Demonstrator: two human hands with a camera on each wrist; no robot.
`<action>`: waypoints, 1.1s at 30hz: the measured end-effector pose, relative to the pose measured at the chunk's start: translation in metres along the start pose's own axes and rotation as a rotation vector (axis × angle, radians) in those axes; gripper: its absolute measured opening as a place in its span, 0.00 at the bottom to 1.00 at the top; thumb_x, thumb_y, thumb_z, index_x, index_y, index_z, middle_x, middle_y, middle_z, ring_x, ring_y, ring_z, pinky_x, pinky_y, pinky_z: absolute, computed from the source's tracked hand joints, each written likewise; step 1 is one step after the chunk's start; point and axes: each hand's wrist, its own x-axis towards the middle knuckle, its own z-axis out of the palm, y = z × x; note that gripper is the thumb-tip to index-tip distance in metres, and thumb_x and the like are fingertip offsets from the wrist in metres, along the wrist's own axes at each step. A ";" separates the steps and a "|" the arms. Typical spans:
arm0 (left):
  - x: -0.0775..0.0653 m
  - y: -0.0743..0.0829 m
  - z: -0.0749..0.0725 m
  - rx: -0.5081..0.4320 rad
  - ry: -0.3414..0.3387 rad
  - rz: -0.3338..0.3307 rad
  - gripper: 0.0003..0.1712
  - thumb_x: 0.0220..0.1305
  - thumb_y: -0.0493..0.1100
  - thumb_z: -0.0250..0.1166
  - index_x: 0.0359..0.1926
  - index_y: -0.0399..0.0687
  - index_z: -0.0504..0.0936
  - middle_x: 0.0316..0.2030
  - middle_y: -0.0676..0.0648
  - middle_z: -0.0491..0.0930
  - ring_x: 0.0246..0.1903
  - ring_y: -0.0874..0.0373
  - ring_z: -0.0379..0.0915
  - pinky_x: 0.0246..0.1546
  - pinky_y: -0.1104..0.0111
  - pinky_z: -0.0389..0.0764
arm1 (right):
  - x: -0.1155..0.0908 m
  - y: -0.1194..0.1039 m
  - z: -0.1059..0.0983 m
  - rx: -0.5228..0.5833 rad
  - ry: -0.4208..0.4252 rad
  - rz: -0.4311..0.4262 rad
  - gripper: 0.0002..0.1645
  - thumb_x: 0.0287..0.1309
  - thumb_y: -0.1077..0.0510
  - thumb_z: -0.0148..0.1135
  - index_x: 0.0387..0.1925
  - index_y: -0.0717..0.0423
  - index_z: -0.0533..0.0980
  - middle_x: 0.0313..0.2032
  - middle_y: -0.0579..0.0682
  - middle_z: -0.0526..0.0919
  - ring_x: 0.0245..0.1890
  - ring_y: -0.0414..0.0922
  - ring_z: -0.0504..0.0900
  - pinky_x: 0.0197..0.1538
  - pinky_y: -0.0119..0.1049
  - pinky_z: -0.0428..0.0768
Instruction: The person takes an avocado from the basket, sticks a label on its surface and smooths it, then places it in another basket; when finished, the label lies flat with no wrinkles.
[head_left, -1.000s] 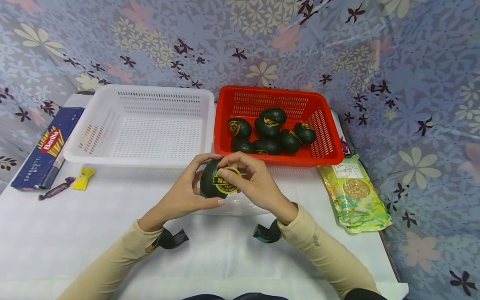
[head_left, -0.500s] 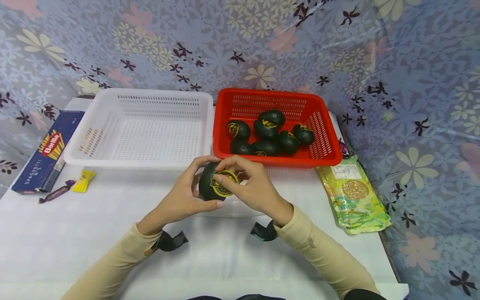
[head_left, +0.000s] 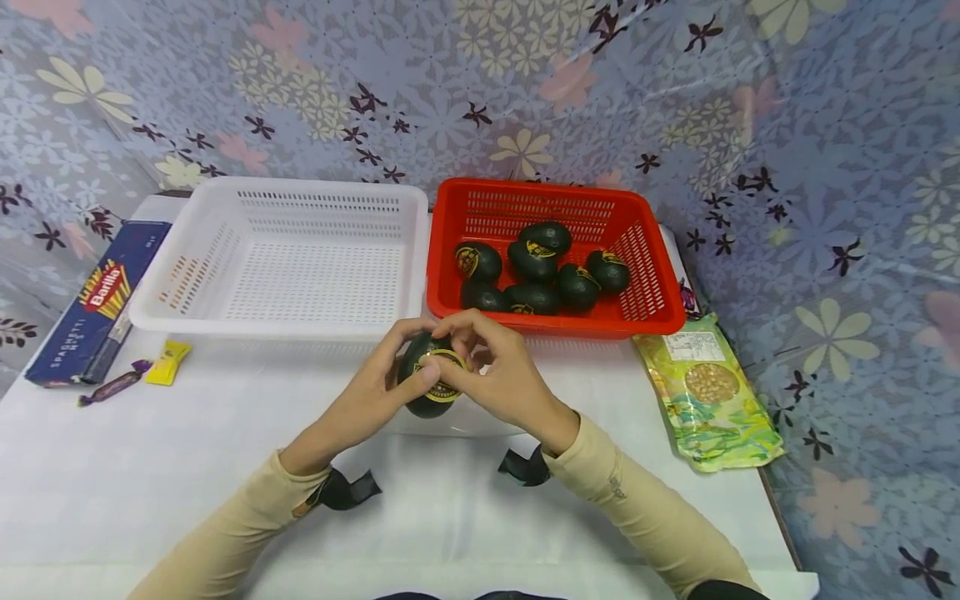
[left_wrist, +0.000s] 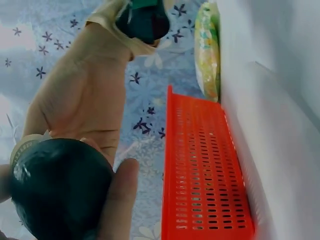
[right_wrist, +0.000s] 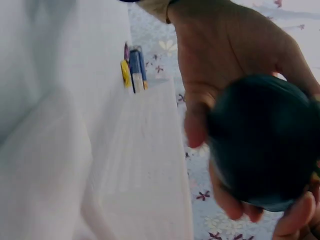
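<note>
A dark green avocado point(head_left: 427, 407) is held above the table in front of the baskets. My left hand point(head_left: 363, 403) grips it from the left, with the thumb lying across its front onto a round black-and-yellow sticker point(head_left: 444, 392). The right hand point(head_left: 506, 375) pinches the sticker at the avocado's right side, thumb in front and fingers curled behind. In the left wrist view the sticker's rim shows past the avocado point(left_wrist: 62, 192). The right wrist view shows the avocado point(right_wrist: 265, 145) blurred and dark, hiding part of the fingers.
Several stickered avocados point(head_left: 531, 262) lie in the red basket point(head_left: 667, 312). Left of it stands a white basket point(head_left: 315, 275). A spaghetti box point(head_left: 97, 304) and two wrapped candies point(head_left: 167, 362) lie at left, a green-yellow bag point(head_left: 708, 392) at right. Clear plastic point(head_left: 461, 423) lies below the hands.
My left thumb has moved up from below the avocado onto the sticker. The avocado and both hands have shifted slightly down and left, and the sticker shows less.
</note>
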 end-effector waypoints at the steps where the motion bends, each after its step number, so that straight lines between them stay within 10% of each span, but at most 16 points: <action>1: 0.000 0.000 0.000 -0.014 0.003 -0.002 0.26 0.75 0.45 0.55 0.70 0.53 0.59 0.64 0.40 0.65 0.53 0.47 0.78 0.51 0.61 0.83 | -0.001 0.001 0.001 0.020 0.007 0.009 0.16 0.59 0.63 0.70 0.47 0.54 0.76 0.28 0.50 0.71 0.29 0.41 0.70 0.30 0.29 0.71; 10: 0.000 0.005 -0.005 -0.122 0.016 0.010 0.25 0.74 0.39 0.48 0.68 0.45 0.56 0.65 0.36 0.59 0.51 0.52 0.77 0.46 0.60 0.85 | -0.009 0.006 0.004 0.342 -0.092 0.134 0.27 0.56 0.67 0.69 0.53 0.57 0.66 0.35 0.51 0.68 0.36 0.41 0.71 0.28 0.27 0.75; 17: -0.001 0.001 -0.008 -0.115 -0.045 0.023 0.23 0.73 0.39 0.48 0.67 0.47 0.58 0.64 0.37 0.61 0.53 0.50 0.76 0.48 0.61 0.85 | -0.011 0.018 -0.004 0.493 -0.189 0.220 0.14 0.60 0.67 0.64 0.41 0.54 0.68 0.36 0.47 0.71 0.33 0.40 0.73 0.29 0.30 0.76; 27: -0.004 0.004 -0.009 -0.030 -0.154 0.068 0.23 0.74 0.38 0.51 0.67 0.49 0.62 0.65 0.43 0.65 0.59 0.50 0.72 0.57 0.63 0.80 | -0.015 0.028 -0.007 0.508 -0.229 0.233 0.16 0.65 0.50 0.65 0.42 0.55 0.69 0.35 0.46 0.74 0.35 0.42 0.79 0.37 0.36 0.84; 33: -0.001 0.003 -0.004 -0.025 -0.143 0.099 0.23 0.75 0.38 0.50 0.68 0.51 0.62 0.64 0.44 0.66 0.58 0.50 0.73 0.58 0.63 0.80 | -0.016 0.029 -0.007 0.514 -0.186 0.230 0.13 0.63 0.57 0.66 0.38 0.55 0.68 0.35 0.46 0.72 0.37 0.41 0.80 0.39 0.35 0.84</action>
